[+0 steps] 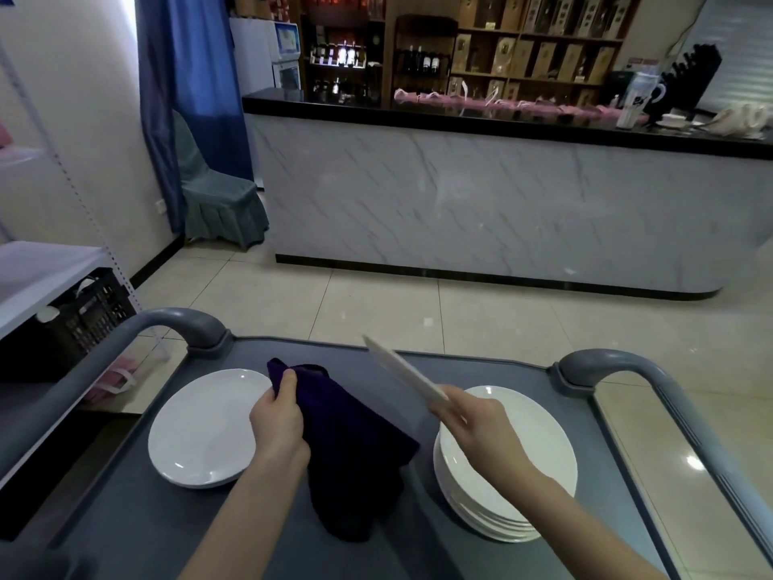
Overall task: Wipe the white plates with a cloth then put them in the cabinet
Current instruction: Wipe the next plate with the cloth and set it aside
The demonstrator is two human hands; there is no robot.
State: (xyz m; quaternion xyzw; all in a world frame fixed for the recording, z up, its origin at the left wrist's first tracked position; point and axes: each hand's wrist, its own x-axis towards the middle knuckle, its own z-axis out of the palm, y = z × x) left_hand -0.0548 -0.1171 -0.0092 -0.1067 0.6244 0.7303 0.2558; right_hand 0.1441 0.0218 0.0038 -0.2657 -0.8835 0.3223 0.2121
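Currently the cart (138,517) holds one lone plate (209,429) and a stack (481,496). Right hand (477,429) pinches a tilted plate (401,370), left hand (278,420) grips purple cloth (355,445).

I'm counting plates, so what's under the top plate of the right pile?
More white plates: several rims show at the near edge of the pile. Their faces and exact count are covered.

The thin white round plate (403,368) pinched by the right hand (477,429) is blurred and seen edge-on; its near rim is hidden inside the grip. Beneath that grip, the stack of white plates (535,424) is partly covered by the forearm (556,496).
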